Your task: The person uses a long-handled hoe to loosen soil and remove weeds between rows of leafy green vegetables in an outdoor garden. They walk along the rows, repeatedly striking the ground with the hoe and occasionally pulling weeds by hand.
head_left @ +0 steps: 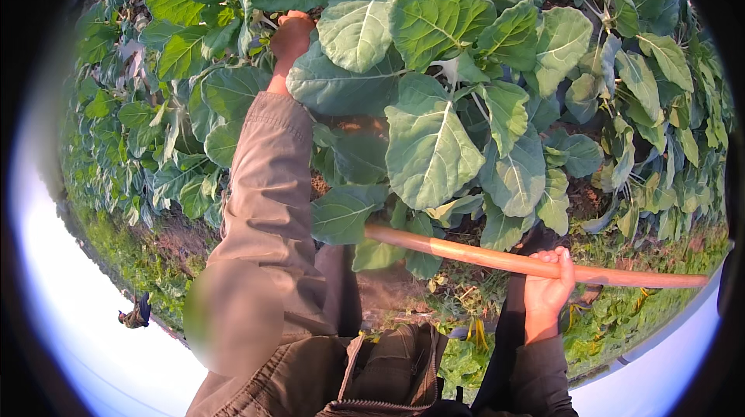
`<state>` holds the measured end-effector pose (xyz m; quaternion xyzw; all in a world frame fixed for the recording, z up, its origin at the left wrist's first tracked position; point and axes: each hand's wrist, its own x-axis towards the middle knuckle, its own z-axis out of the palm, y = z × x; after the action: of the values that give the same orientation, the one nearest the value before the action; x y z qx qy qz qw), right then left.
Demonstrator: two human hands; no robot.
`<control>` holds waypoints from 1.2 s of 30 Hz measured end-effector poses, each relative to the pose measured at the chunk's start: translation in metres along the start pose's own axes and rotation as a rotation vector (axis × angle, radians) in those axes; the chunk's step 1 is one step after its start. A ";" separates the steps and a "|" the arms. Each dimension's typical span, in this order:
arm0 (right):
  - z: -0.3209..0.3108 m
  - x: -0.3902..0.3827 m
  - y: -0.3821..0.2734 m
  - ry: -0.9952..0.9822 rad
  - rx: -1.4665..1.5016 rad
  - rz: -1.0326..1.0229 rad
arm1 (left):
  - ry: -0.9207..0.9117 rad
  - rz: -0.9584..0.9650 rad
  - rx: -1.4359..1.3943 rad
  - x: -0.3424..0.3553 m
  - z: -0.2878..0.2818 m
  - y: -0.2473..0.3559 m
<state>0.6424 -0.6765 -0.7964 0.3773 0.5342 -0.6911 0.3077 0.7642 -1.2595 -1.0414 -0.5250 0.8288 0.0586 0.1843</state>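
Note:
My right hand (549, 285) is closed around a long, smooth wooden handle (458, 252) at the lower right. The handle lies almost level; its left end passes in among the leaves, so any tool head on it is hidden. My left arm reaches forward into tall leafy plants, and my left hand (290, 38) is beside a plant's stems at the upper left. Its fingers are turned away and covered by the foliage, so their grip does not show. Broad grey-green leaves (434, 141) of a cabbage-like plant fill the space between my hands.
Dense rows of similar plants (660, 99) stretch to both sides. Brown soil (392, 293) with dry bits shows below the leaves, near my legs. Low green growth (621, 331) with yellow strips lies at the lower right. A small dark figure (136, 311) is at the far left.

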 end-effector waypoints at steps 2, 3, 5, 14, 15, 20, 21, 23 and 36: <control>0.000 -0.001 0.002 0.040 0.001 0.005 | -0.072 -0.028 0.049 0.013 0.000 -0.011; 0.000 -0.001 0.002 0.027 0.006 -0.008 | -0.107 -0.013 0.039 0.021 0.001 -0.017; 0.001 0.000 0.002 0.037 0.000 0.007 | -0.183 0.124 0.038 0.036 0.003 -0.031; 0.007 0.008 0.003 0.024 -0.002 0.011 | -0.131 0.580 -0.409 -0.113 -0.040 -0.069; 0.004 0.009 0.004 0.026 -0.013 0.002 | -0.105 0.614 -0.383 -0.147 -0.054 -0.065; -0.028 -0.010 -0.003 -0.002 0.024 0.062 | -0.450 0.485 -0.527 -0.329 -0.154 -0.068; -0.035 -0.024 -0.008 0.073 0.037 0.110 | -0.529 0.416 -0.575 -0.360 -0.176 -0.069; -0.041 -0.059 -0.015 0.132 0.039 0.176 | -0.608 0.310 -0.695 -0.416 -0.220 -0.075; 0.044 -0.302 -0.130 -0.264 -0.211 0.131 | -0.627 0.046 -1.159 -0.543 -0.373 -0.093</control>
<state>0.6847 -0.6812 -0.4673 0.2829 0.5333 -0.6530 0.4573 0.9634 -0.9484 -0.4881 -0.4794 0.5811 0.6495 0.1029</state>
